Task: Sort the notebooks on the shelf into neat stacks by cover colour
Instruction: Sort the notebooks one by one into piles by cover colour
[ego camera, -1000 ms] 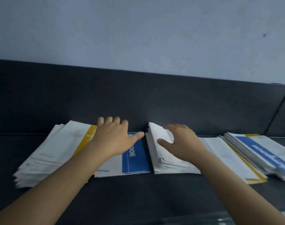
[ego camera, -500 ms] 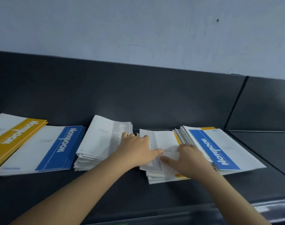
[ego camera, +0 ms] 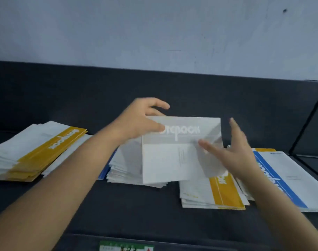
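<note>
Dark shelf (ego camera: 136, 211) under a pale wall carries our notebooks. We hold the grey-banded notebook (ego camera: 180, 151) lifted above the grey stack (ego camera: 125, 165), the left hand (ego camera: 142, 120) clamped on its top corner, the right hand (ego camera: 234, 153) open, steadying its side. We judge it goes down there. Beside the right hand lie a yellow-banded stack (ego camera: 221, 192) and a blue-banded stack (ego camera: 290, 180); beyond the left forearm, another yellow stack (ego camera: 36, 153).
</note>
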`<control>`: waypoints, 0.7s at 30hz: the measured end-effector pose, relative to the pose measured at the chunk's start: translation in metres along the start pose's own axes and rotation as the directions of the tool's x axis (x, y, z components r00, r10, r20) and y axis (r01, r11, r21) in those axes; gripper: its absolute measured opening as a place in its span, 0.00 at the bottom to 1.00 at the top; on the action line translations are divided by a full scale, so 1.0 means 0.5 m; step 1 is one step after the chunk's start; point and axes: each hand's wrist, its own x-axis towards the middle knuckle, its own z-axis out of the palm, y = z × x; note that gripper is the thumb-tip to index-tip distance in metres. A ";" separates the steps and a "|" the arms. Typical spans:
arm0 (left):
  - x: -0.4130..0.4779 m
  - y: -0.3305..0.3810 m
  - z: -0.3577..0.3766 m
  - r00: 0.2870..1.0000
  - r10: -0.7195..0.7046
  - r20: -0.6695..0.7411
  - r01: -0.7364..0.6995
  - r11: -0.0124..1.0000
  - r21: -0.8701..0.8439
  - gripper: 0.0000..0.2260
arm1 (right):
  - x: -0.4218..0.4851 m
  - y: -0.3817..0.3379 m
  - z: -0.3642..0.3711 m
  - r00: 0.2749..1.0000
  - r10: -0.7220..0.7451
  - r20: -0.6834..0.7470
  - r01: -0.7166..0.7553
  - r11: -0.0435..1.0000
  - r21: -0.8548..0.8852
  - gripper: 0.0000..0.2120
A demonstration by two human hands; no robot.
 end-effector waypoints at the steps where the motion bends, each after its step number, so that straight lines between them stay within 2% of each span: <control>1: 0.006 0.011 -0.036 0.999 0.034 -0.036 -0.035 0.999 -0.014 0.22 | 0.014 -0.013 -0.005 1.000 0.022 -0.019 -0.020 0.993 0.118 0.55; 2: 0.011 0.015 -0.062 0.996 0.048 -0.079 -0.051 0.998 -0.035 0.20 | 0.026 -0.028 -0.006 0.999 0.045 0.018 -0.048 0.970 0.239 0.53; 4: 0.022 0.008 -0.085 0.991 0.047 -0.124 -0.050 0.998 -0.024 0.20 | 0.038 -0.047 0.017 0.979 0.038 0.200 -0.126 0.883 0.452 0.44; 6: 0.036 -0.017 -0.082 0.989 0.085 -0.122 -0.074 0.993 0.092 0.20 | 0.035 -0.061 0.061 0.939 -0.004 0.345 -0.176 0.855 0.488 0.26; 8: 0.048 -0.042 -0.074 0.977 0.166 -0.135 -0.125 0.954 0.272 0.20 | 0.021 -0.064 0.108 0.937 0.009 0.349 -0.180 0.869 0.462 0.11; 9: 0.050 -0.052 -0.071 0.964 0.229 -0.133 -0.156 0.897 0.413 0.20 | 0.013 -0.066 0.126 0.944 0.043 0.328 -0.202 0.860 0.468 0.06; 11: 0.044 -0.065 -0.061 0.948 0.316 -0.051 -0.206 0.723 0.660 0.22 | 0.006 -0.062 0.156 0.959 0.133 0.250 -0.245 0.832 0.498 0.04; 12: 0.037 -0.071 -0.052 0.954 0.301 0.012 -0.213 0.647 0.732 0.23 | 0.004 -0.061 0.170 0.961 0.180 0.212 -0.267 0.811 0.520 0.05; 14: 0.014 -0.087 -0.028 0.975 0.151 0.161 -0.217 0.514 0.830 0.26 | -0.008 -0.068 0.196 0.961 0.222 0.166 -0.276 0.811 0.515 0.07; 16: -0.015 -0.116 -0.005 0.955 -0.109 0.275 -0.204 0.431 0.879 0.35 | -0.025 -0.082 0.213 0.979 0.142 0.147 -0.188 0.910 0.369 0.07; 18: -0.038 -0.151 0.004 0.881 -0.347 0.321 -0.164 0.413 0.896 0.44 | -0.043 -0.091 0.209 0.982 0.047 0.181 -0.064 0.994 0.085 0.11; 19: -0.042 -0.165 0.000 0.852 -0.407 0.330 -0.151 0.413 0.898 0.46 | -0.047 -0.085 0.196 0.985 0.054 0.161 -0.035 0.993 -0.113 0.16; 21: -0.042 -0.174 -0.015 0.836 -0.427 0.344 -0.157 0.415 0.896 0.46 | -0.052 -0.059 0.152 0.994 0.099 0.042 -0.066 0.872 -0.485 0.23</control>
